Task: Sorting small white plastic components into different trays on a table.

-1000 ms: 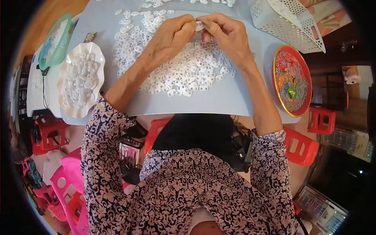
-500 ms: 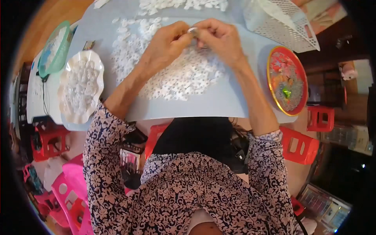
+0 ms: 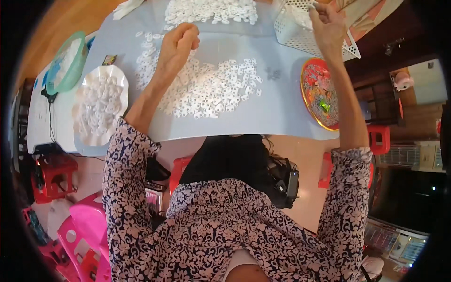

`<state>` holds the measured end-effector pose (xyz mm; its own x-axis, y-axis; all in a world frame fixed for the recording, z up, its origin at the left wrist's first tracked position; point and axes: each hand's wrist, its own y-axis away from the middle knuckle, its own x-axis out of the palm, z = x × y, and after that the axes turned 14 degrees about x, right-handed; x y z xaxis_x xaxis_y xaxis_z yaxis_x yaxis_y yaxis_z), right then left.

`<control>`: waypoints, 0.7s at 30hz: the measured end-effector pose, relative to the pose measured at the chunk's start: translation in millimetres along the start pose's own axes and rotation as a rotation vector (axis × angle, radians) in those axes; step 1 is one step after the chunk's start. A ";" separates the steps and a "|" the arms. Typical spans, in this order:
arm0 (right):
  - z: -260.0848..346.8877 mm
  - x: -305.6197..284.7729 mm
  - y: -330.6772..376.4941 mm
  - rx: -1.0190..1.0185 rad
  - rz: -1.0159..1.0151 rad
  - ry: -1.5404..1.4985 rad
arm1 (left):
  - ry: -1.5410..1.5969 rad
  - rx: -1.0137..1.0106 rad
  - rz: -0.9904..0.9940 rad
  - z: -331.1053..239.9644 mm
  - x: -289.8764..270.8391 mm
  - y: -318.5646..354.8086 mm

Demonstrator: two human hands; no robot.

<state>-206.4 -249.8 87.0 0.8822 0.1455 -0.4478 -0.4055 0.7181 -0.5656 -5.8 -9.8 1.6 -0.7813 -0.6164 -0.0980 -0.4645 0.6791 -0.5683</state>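
Head view: the right hand point(image 3: 327, 26) hangs over the white perforated basket point(image 3: 296, 38), well apart from the left, with its fingers bent and the tips toward the far side; a small white spot shows at those tips, but I cannot tell whether it is a pinched piece or part of what lies behind. The basket lies directly beneath this hand, clearly nearer to it than to the other, and its long side slants from the hand's far left to its near right; whether skin and basket touch cannot be told. The left hand point(image 3: 177, 44) is curled into a loose fist, fingers folded in, and whatever it may hold is hidden. Just beside that fist, spreading rightward and toward the body, lies the main pile of small white pieces point(image 3: 211, 89); a second heap point(image 3: 211, 10) sits beyond it, on the far right. Left of the same forearm stands a scalloped white dish point(image 3: 123, 89) filled with similar pieces. Under the right forearm, on the body side of that hand, rests a red gold-rimmed tray point(image 3: 304, 94), partly covered by the arm.
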 end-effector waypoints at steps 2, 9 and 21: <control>-8.6 -20.6 -10.4 -0.234 -0.109 0.342 | -0.018 0.016 -0.048 -3.7 0.1 -2.8; 36.0 55.0 70.6 -0.133 0.419 0.153 | 0.009 0.052 -0.092 4.2 -8.4 2.5; 60.1 112.6 101.0 -0.273 0.793 0.365 | 0.010 0.044 -0.060 11.5 1.0 2.3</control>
<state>-133.7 -120.0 21.0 0.2092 0.2703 -0.9398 -0.9441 0.3063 -0.1220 -2.8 -13.5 -9.2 -0.7568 -0.6514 -0.0551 -0.4916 0.6227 -0.6087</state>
